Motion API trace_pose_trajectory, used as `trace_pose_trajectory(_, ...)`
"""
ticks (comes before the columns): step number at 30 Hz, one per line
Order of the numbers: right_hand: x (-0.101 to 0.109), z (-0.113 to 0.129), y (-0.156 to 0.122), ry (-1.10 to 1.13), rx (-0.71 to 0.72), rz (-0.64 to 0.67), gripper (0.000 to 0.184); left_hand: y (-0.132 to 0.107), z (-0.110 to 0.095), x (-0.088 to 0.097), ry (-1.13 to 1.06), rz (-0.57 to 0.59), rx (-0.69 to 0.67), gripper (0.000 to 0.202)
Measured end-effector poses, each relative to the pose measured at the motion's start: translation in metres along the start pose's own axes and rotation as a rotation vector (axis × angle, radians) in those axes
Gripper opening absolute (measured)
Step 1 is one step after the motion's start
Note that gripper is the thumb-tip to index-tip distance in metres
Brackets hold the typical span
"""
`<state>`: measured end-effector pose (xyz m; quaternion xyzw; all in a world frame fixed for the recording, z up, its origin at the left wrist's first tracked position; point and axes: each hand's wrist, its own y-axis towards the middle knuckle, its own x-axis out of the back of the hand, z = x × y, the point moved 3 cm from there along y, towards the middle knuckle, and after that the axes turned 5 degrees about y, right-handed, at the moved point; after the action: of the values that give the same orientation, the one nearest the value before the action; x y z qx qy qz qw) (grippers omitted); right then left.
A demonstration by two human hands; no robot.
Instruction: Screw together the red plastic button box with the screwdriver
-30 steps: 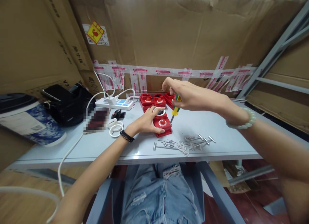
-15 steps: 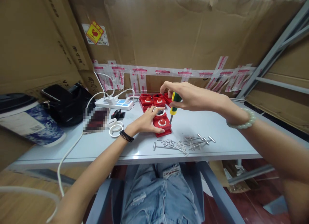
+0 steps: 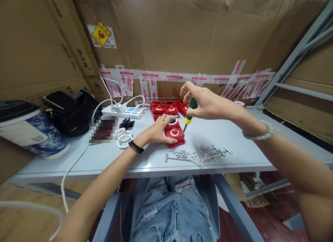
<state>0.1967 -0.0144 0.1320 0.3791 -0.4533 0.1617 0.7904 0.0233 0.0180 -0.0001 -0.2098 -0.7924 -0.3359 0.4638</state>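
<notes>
A red plastic case (image 3: pixel 178 141) with a round red knob and a white ring on top lies on the table. My left hand (image 3: pixel 155 130) grips it from the left, fingers over its far part and thumb along its near side. Above its right side, my right hand (image 3: pixel 202 102) is closed around the handle of a green and yellow screwdriver (image 3: pixel 189 117). The screwdriver leans, its tip down at the case's right edge. Whether the tip sits in a screw is too small to tell. Small screws (image 3: pixel 181 154) and metal T-shaped rods (image 3: pixel 215 150) lie in front.
More red cases (image 3: pixel 157 111) stand behind the held one. White rings (image 3: pixel 124 139) lie left of my hand, near a power strip (image 3: pixel 127 111) with white cables. A large cup (image 3: pixel 44 134) and black bag (image 3: pixel 85 113) stand at left. Cardboard (image 3: pixel 169 37) walls the back.
My right hand has shifted slightly right, and the screwdriver leans more to the right, its tip still by the case's edge. My left hand and the case have stayed in place.
</notes>
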Motion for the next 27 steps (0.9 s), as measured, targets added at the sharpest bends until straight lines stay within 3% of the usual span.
trace_pose_trajectory(5, -0.009, 0.000, 0.003, 0.077, 0.007, -0.174, 0.028, 0.001, -0.001, 0.000, -0.004, -0.014, -0.009, 0.090)
trace_pose_trajectory(8, -0.021, -0.001, 0.005, 0.221, 0.001, -0.312, 0.035, 0.001, -0.002, 0.000, 0.001, -0.011, -0.013, 0.089)
trace_pose_trajectory(13, -0.037, -0.011, 0.001, 0.278, -0.123, -0.550, 0.027, 0.001, -0.003, 0.001, 0.007, -0.018, -0.010, 0.091)
trace_pose_trajectory(17, -0.034, -0.014, -0.002, 0.203, -0.207, -0.477, 0.026, 0.001, -0.003, 0.001, 0.013, -0.016, -0.002, 0.090)
trace_pose_trajectory(22, -0.027, -0.014, -0.004, 0.257, -0.191, -0.390, 0.020, -0.003, -0.006, 0.004, 0.010, -0.022, -0.011, 0.091)
trace_pose_trajectory(24, -0.027, -0.014, -0.004, 0.263, -0.184, -0.376, 0.022, 0.000, -0.012, 0.011, -0.001, -0.085, -0.033, 0.087)
trace_pose_trajectory(27, -0.029, -0.013, -0.003, 0.233, -0.177, -0.359, 0.025, 0.009, -0.028, 0.026, -0.064, -0.253, -0.080, 0.058)
